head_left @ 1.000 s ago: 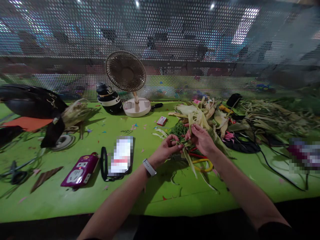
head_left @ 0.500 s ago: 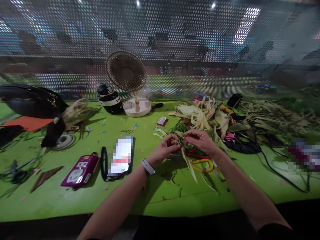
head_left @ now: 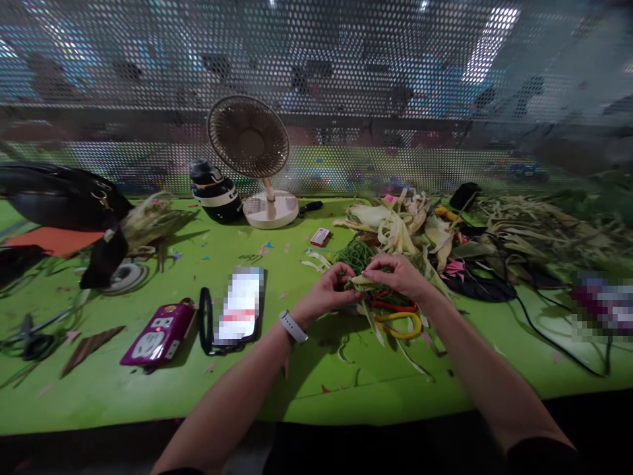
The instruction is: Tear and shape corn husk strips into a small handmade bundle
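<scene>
A pale green-yellow strip of corn husk (head_left: 364,284) is pinched between my two hands above the green table. My left hand (head_left: 333,288), with a white watch band at its wrist, closes its fingers on the husk's left end. From the other side my right hand (head_left: 395,272) pinches the husk between thumb and fingers. Just behind them lies a bundle of thin green strands (head_left: 357,253). Below and to the right are yellow-handled scissors (head_left: 403,328) and a red handle (head_left: 394,305), partly covered by husk. A heap of dried husks (head_left: 395,221) rises behind my right hand.
Left of my hands lie a phone (head_left: 241,307), a purple power strip (head_left: 159,333) and dark scissors (head_left: 30,340). A fan (head_left: 271,211) and a black bottle (head_left: 217,198) stand at the back before a perforated metal screen (head_left: 346,99). Black cables (head_left: 544,333) run along the right.
The husk strip between my fingers has tilted and looks more folded, its long hanging end now shorter in view. Both hands stay close together in nearly the same place.
</scene>
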Motion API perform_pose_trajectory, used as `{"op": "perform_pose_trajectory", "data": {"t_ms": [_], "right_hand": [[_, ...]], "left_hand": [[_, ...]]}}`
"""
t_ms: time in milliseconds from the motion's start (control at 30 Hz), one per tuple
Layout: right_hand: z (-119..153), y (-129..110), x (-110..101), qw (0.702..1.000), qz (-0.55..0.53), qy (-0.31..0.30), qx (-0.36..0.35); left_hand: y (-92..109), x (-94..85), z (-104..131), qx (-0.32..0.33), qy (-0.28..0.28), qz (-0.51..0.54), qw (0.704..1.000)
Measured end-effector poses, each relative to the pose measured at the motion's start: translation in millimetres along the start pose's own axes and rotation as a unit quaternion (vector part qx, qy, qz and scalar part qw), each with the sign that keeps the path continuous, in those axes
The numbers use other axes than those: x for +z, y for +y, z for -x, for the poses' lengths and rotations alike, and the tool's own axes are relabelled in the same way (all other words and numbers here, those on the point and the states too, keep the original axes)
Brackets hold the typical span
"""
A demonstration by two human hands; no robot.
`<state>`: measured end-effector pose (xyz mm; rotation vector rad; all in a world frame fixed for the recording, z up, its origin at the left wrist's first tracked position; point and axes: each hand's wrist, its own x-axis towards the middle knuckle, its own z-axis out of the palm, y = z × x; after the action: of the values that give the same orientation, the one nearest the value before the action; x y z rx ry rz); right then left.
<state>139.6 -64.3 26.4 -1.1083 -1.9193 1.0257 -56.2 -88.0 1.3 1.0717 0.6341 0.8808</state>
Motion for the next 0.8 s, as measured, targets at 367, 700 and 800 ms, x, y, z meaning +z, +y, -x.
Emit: {"op": "perform_pose_trajectory", "data": {"t_ms": [367, 700, 800], "right_hand": [[-1.5, 3.4, 0.9, 1.0, -0.02, 0.02, 0.01], [-2.3, 11.4, -4.5, 0.999, -0.013, -0.049, -0.001], [-1.9, 9.5, -7.3, 0.997, -0.023, -0.067, 0.014]], "left_hand": [[-5.3, -3.5, -1.5, 0.011, -0.018, -0.05, 0.999], [-2.4, -6.9, 0.5, -0.033, -0.085, -0.04, 0.995], [2.9, -7.8, 1.7, -0.07, -0.093, -0.003, 0.993]]}}
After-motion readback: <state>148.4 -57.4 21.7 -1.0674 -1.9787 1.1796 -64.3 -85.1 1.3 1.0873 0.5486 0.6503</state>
